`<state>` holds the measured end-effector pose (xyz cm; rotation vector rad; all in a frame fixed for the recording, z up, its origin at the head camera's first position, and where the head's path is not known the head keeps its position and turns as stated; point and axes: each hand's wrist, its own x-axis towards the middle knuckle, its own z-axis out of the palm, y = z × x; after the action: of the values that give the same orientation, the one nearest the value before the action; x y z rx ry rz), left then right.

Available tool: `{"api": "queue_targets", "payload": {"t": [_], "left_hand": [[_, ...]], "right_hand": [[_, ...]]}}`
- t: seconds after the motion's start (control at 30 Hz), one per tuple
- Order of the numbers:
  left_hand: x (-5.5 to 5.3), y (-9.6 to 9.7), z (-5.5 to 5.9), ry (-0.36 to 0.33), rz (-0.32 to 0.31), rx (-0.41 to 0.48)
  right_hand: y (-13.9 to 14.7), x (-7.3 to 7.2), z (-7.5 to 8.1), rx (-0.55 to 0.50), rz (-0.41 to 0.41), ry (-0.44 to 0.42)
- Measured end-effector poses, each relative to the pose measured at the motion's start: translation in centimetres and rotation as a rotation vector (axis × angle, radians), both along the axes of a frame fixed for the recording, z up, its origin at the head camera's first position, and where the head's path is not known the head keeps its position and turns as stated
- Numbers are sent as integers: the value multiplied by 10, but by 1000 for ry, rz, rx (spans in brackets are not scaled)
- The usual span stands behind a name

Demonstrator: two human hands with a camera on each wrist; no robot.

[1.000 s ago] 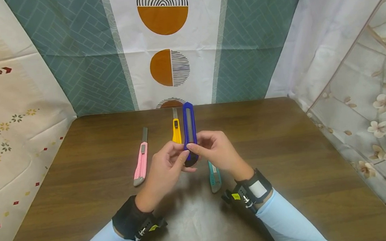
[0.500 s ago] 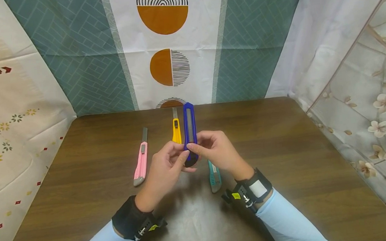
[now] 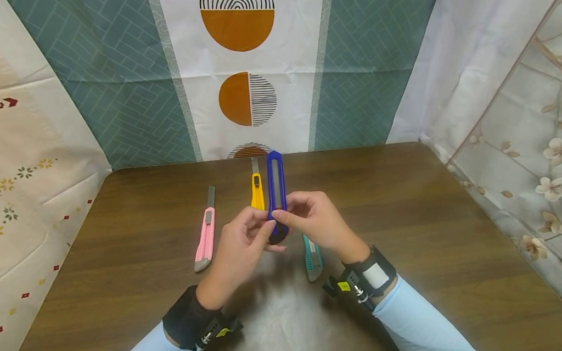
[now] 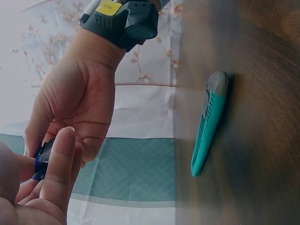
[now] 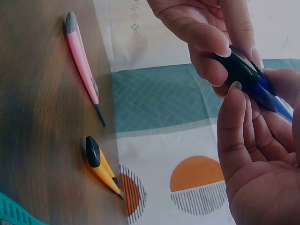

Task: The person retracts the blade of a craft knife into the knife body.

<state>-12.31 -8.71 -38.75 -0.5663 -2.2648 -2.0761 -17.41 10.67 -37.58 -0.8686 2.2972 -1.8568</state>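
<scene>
A blue utility knife (image 3: 275,182) with a dark end cap (image 5: 236,65) is held upright above the table between both hands. My left hand (image 3: 243,244) pinches its lower end from the left, thumb on the front. From the other side my right hand (image 3: 321,219) pinches it a little higher, its thumb across the body. No blade shows past the tip of the blue knife. Behind it lies a yellow utility knife (image 3: 257,191), its lower part hidden by the hands. Below my right hand lies a teal utility knife (image 3: 313,258), partly covered in the head view.
On the left of the brown wooden table (image 3: 133,253) lies a pink utility knife (image 3: 205,234) with its blade (image 3: 211,196) extended. The yellow knife's blade (image 3: 254,165) is out too, toward the back edge. Patterned cloths (image 3: 362,70) hang behind and at both sides.
</scene>
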Motion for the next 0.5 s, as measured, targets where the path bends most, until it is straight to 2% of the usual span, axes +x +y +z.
{"api": "queue_targets", "payload": {"t": [0.2,0.4,0.5], "left_hand": [[-1,-1,-2,-3,-1,2],[-4,-3,-6,-17,-5,-16],[-3,-4,-8,-36,-6,-42]], "right_hand": [[-1,0,-2,11,-12,3],[-5,1,-3,69,-89,31],[-7,2,-3,84,-121,17]]}}
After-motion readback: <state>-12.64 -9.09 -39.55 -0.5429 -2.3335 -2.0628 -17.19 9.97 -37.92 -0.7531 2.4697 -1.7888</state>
